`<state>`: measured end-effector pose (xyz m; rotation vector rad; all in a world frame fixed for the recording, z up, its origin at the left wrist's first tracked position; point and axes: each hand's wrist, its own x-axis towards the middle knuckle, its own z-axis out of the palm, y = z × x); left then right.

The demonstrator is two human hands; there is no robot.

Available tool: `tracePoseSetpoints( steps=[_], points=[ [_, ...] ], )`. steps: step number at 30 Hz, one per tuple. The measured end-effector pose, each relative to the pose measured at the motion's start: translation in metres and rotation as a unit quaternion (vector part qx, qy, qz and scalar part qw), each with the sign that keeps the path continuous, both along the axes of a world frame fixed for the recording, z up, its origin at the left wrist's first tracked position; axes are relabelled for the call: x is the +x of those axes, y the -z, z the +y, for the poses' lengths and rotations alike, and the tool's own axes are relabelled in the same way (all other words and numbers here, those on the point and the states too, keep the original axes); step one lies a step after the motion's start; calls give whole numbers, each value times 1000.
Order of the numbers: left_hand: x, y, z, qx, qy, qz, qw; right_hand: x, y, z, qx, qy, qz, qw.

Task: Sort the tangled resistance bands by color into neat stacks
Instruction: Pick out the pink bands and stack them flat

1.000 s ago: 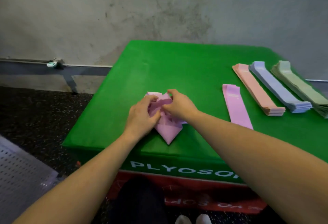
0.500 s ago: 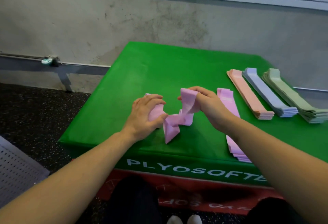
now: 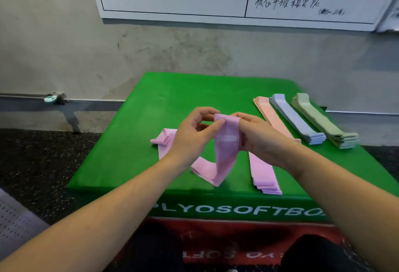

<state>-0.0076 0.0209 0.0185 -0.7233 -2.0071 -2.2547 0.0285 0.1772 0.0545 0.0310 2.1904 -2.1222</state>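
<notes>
Right now both hands hold one pink band (image 3: 225,148) up over the green box (image 3: 172,90). The left hand (image 3: 192,135) pinches the band's upper left edge between thumb and curled fingers, and the right hand (image 3: 257,135) grips the upper right edge, its fingers wrapped behind the band where they cannot be seen in detail. From this grip the band hangs down and its lower fold touches the box top near the front edge, just left of the pink stack (image 3: 264,176).

Another loose pink band (image 3: 165,142) lies crumpled behind the left wrist, partly hidden (whether it is caught up with the held one cannot be told).

Three finished stacks lie well apart at the right rear: peach (image 3: 269,112), blue (image 3: 298,120) and green (image 3: 323,120).

Risks, as a judgement: the lifted band looks twisted, so laying it down as it is would leave a kink on the pink stack and spoil its neatness. That stack sits right at the front edge, with its near ends slightly fanned, so a careless drop or a brush from the right forearm could push bands off the box. If the two loose bands are linked, pulling could drag the crumpled one across.
</notes>
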Motion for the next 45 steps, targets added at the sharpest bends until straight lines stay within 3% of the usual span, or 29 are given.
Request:
tracePoseSetpoints(
  steps=[6, 10, 13, 16, 18, 22, 26, 32, 35, 40, 45],
  points=[
    [22, -27, 8, -9, -14, 9, 1000, 23, -17, 16, 29, 4, 40, 999],
    [33, -46, 12, 14, -22, -7, 1000, 40, -25, 21, 61, 41, 157, 985],
    [40, -57, 16, 18, -19, -30, 999, 52, -30, 28, 170, 82, 296, 937],
    [47, -65, 19, 6, -11, -22, 1000, 60, -41, 34, 311, 120, 421, 844],
    [52, -70, 20, -4, -11, -2, 1000, 65, -49, 36, 332, 114, 455, 819],
    [63, -78, 25, 15, 4, -1, 1000, 71, -61, 40, 247, 129, 401, 873],
    [75, -88, 27, 14, 43, -10, 999, 76, -73, 38, 98, 109, 340, 929],
    [84, -97, 33, -24, 45, 62, 997, 85, -85, 39, 73, 103, 321, 939],
    [86, -97, 37, -19, 43, 53, 997, 89, -84, 42, 44, 105, 299, 947],
    [81, -102, 50, 14, -3, 29, 999, 89, -58, 51, -81, 41, 159, 983],
    [68, -107, 71, 49, -10, -24, 998, 98, -3, 57, 6, -10, 91, 996]
  ],
)
